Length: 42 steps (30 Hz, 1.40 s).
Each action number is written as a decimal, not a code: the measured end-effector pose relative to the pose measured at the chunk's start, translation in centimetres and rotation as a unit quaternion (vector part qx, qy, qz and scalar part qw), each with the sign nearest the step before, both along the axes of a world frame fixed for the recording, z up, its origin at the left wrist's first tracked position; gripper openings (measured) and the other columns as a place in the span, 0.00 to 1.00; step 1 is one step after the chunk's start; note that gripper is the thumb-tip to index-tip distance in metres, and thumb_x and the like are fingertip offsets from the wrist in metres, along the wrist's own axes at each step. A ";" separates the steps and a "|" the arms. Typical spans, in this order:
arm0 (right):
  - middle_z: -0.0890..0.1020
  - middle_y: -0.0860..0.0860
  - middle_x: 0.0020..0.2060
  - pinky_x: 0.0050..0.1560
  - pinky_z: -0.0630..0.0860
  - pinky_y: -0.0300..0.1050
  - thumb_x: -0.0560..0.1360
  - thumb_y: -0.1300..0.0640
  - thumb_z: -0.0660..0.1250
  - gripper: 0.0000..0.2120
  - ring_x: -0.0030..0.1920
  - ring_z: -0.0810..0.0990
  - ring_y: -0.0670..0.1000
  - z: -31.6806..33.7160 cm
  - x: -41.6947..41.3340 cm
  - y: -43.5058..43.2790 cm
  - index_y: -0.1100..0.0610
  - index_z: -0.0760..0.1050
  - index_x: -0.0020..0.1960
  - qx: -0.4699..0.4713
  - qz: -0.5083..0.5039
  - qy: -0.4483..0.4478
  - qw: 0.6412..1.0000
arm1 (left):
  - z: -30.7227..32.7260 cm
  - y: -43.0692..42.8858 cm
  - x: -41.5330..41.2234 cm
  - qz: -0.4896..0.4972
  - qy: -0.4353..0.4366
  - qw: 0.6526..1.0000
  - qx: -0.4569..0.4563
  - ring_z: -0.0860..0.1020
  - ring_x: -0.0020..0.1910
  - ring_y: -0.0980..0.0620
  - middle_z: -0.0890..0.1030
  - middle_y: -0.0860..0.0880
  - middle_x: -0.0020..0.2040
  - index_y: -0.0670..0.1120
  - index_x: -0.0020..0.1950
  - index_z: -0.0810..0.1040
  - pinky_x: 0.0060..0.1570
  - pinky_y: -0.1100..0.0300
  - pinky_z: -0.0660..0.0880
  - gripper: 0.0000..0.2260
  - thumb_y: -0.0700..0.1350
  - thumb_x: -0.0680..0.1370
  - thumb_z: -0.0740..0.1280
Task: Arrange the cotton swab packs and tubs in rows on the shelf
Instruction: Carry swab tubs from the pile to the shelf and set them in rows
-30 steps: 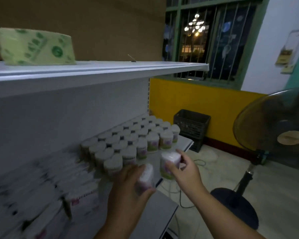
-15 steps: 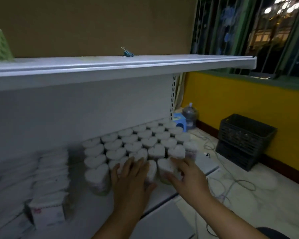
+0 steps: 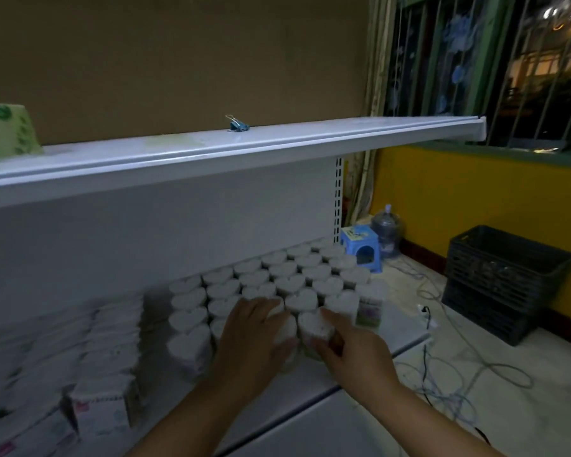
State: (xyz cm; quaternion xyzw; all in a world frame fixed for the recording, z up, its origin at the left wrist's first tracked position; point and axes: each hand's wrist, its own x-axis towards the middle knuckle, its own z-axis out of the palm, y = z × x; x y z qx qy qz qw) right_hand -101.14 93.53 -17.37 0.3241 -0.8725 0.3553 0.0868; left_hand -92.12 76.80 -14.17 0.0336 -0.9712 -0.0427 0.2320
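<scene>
Now, near the front edge of the lower shelf (image 3: 277,392), the left hand (image 3: 249,338) curls around 1 heart-topped tub (image 3: 285,329) and the right hand (image 3: 356,352) pinches a 2nd tub (image 3: 314,326) beside it, both against the rows of tubs (image 3: 290,282) farther back.

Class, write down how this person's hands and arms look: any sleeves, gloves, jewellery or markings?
Left hand and right hand are bare: no gloves, rings, watch or bracelet show. Both forearms are bare to the picture's lower edge, with no sleeve in view. The dim light shows no markings.
</scene>
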 end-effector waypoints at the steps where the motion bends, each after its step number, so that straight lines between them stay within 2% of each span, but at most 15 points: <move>1: 0.76 0.43 0.31 0.39 0.73 0.44 0.74 0.39 0.63 0.28 0.43 0.80 0.50 0.1 0.1 0.1 0.44 0.64 0.72 0.001 0.001 0.002 1.000 | 0.9 0.1 -0.5 -0.025 0.005 1.000 -0.010 0.75 0.62 0.48 0.78 0.50 0.62 0.49 0.60 0.80 0.67 0.55 0.60 0.20 0.57 0.74 0.62; 4: 0.68 0.42 0.26 0.37 0.70 0.45 0.74 0.38 0.62 0.29 0.40 0.79 0.50 0.7 0.3 0.3 0.45 0.64 0.72 0.010 0.008 -0.002 1.000 | 2.0 0.5 -1.9 -0.066 -0.054 0.996 -0.026 0.70 0.60 0.54 0.75 0.54 0.59 0.52 0.60 0.79 0.60 0.59 0.63 0.21 0.61 0.78 0.54; 6: 0.72 0.43 0.28 0.37 0.70 0.44 0.74 0.37 0.62 0.29 0.42 0.80 0.50 0.9 0.2 0.4 0.45 0.63 0.72 0.011 0.016 -0.001 1.000 | 1.9 0.7 -2.1 -0.059 -0.066 0.996 -0.006 0.70 0.59 0.54 0.74 0.55 0.58 0.52 0.61 0.77 0.56 0.60 0.65 0.21 0.62 0.77 0.56; 9: 0.81 0.46 0.40 0.41 0.72 0.43 0.75 0.39 0.62 0.28 0.47 0.80 0.50 0.8 0.1 0.6 0.43 0.61 0.73 0.021 0.011 0.008 1.000 | 1.2 0.5 -1.7 -0.060 -0.081 0.995 -0.014 0.68 0.61 0.54 0.70 0.56 0.64 0.55 0.69 0.70 0.59 0.60 0.65 0.26 0.65 0.75 0.60; 13: 0.81 0.47 0.40 0.39 0.72 0.43 0.75 0.40 0.62 0.28 0.45 0.79 0.49 0.3 0.0 0.9 0.43 0.60 0.73 0.024 0.014 0.003 1.000 | 0.1 0.3 -0.3 -0.033 -0.044 0.998 0.009 0.63 0.67 0.56 0.67 0.56 0.67 0.55 0.72 0.66 0.65 0.63 0.54 0.35 0.67 0.68 0.67; 16: 0.71 0.41 0.28 0.33 0.63 0.40 0.75 0.39 0.62 0.29 0.42 0.78 0.48 0.2 0.2 0.7 0.42 0.59 0.73 0.028 0.015 0.005 0.999 | -0.7 0.0 0.8 -0.018 -0.044 0.999 0.005 0.63 0.66 0.57 0.66 0.59 0.63 0.55 0.69 0.67 0.62 0.65 0.52 0.35 0.68 0.65 0.68; 19: 0.75 0.43 0.31 0.33 0.64 0.40 0.75 0.40 0.63 0.28 0.42 0.79 0.49 0.1 0.0 0.6 0.42 0.61 0.73 0.025 0.015 0.002 1.000 | -0.2 0.4 1.0 -0.023 0.039 0.996 0.076 0.67 0.59 0.57 0.68 0.60 0.58 0.51 0.66 0.71 0.57 0.64 0.54 0.34 0.69 0.66 0.62; 21: 0.73 0.43 0.29 0.31 0.62 0.38 0.75 0.41 0.63 0.28 0.37 0.76 0.46 0.1 0.0 0.6 0.43 0.61 0.73 0.019 0.015 0.004 1.000 | 1.0 0.8 0.2 -0.025 0.076 0.996 0.048 0.71 0.59 0.55 0.74 0.56 0.59 0.49 0.64 0.75 0.57 0.62 0.55 0.33 0.69 0.71 0.53; 24: 0.67 0.43 0.24 0.27 0.60 0.36 0.76 0.42 0.63 0.27 0.30 0.67 0.42 0.1 0.1 0.5 0.44 0.62 0.73 0.022 0.020 0.008 1.000 | 2.0 1.1 -1.6 -0.011 -0.046 0.999 -0.017 0.64 0.66 0.55 0.70 0.57 0.67 0.56 0.68 0.70 0.63 0.57 0.51 0.33 0.69 0.73 0.41; 27: 0.67 0.45 0.24 0.26 0.62 0.34 0.76 0.41 0.62 0.27 0.27 0.66 0.42 0.1 -0.1 0.8 0.43 0.61 0.73 0.025 0.025 0.005 0.999 | 1.5 0.7 -2.6 0.007 -0.103 0.994 -0.045 0.62 0.67 0.56 0.68 0.58 0.69 0.58 0.69 0.68 0.63 0.53 0.51 0.24 0.65 0.79 0.45; 30: 0.67 0.44 0.25 0.26 0.62 0.34 0.76 0.41 0.62 0.27 0.31 0.69 0.43 0.1 -0.1 0.8 0.43 0.61 0.73 0.031 0.020 0.002 0.999 | 1.0 0.0 -2.8 0.011 -0.083 0.995 -0.046 0.64 0.67 0.58 0.70 0.60 0.67 0.59 0.67 0.70 0.61 0.54 0.51 0.24 0.65 0.78 0.45; 34: 0.67 0.42 0.25 0.33 0.64 0.41 0.76 0.42 0.63 0.27 0.39 0.78 0.48 0.0 0.0 0.5 0.44 0.62 0.73 0.027 0.023 -0.017 0.999 | 0.9 -0.2 -2.9 0.022 -0.071 0.997 -0.028 0.63 0.69 0.60 0.69 0.61 0.68 0.58 0.67 0.70 0.63 0.55 0.46 0.27 0.66 0.76 0.44; 38: 0.68 0.42 0.25 0.33 0.64 0.42 0.75 0.42 0.63 0.27 0.39 0.78 0.49 0.1 0.0 0.3 0.45 0.63 0.73 0.023 0.024 -0.017 0.999 | 0.7 -0.2 -2.9 0.026 -0.074 0.997 -0.007 0.60 0.71 0.60 0.67 0.60 0.70 0.58 0.69 0.68 0.67 0.53 0.45 0.23 0.64 0.79 0.48; 40: 0.72 0.43 0.28 0.36 0.69 0.43 0.76 0.42 0.63 0.28 0.41 0.79 0.49 0.2 -0.1 0.1 0.46 0.62 0.73 0.022 0.027 -0.016 0.999 | 1.0 0.1 -2.7 0.024 -0.078 0.997 0.006 0.59 0.71 0.60 0.65 0.60 0.72 0.57 0.71 0.66 0.69 0.54 0.44 0.24 0.65 0.78 0.50; 42: 0.80 0.46 0.37 0.41 0.73 0.44 0.76 0.42 0.63 0.29 0.45 0.80 0.50 0.2 -0.3 0.0 0.46 0.60 0.74 0.021 0.033 -0.014 0.999 | 1.6 0.1 -1.9 0.022 -0.075 0.997 0.017 0.59 0.72 0.59 0.64 0.59 0.72 0.56 0.72 0.64 0.70 0.55 0.45 0.30 0.69 0.75 0.54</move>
